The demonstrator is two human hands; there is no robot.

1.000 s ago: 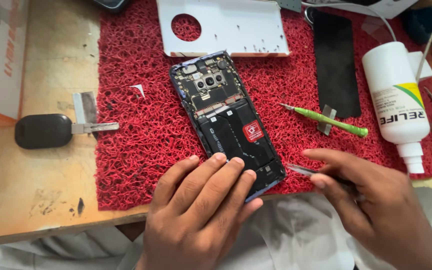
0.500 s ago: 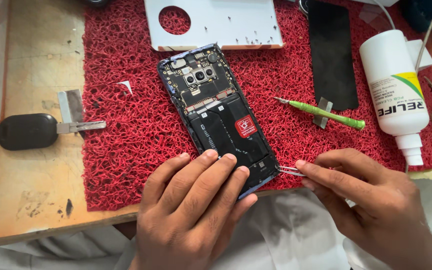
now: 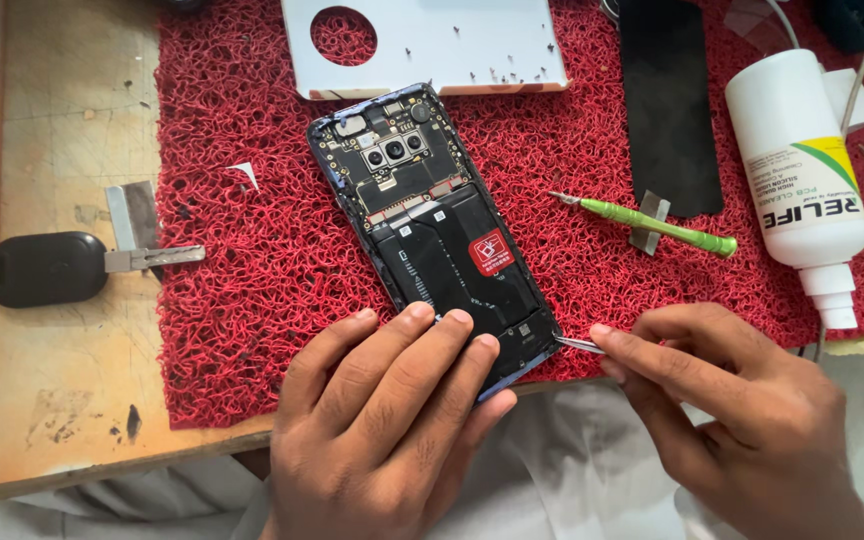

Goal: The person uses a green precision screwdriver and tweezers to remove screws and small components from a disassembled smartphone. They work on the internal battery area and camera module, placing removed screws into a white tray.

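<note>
Opened phone [image 3: 432, 235] lying back-up on a red mat [image 3: 232, 300], tilted, top end toward 11 o'clock, circuit board and black battery bared. Left hand [image 3: 382, 420] flat, fingers together, pressing on the phone's lower end at 6 o'clock. Right hand [image 3: 732, 410] at 4 o'clock, fingers pinched on thin metal tweezers [image 3: 580, 344], tip touching the phone's lower right edge. Green screwdriver [image 3: 652, 222] at 3 o'clock, white bottle [image 3: 802, 170] beyond it. Key [image 3: 72, 267] at 9 o'clock, off the mat.
</note>
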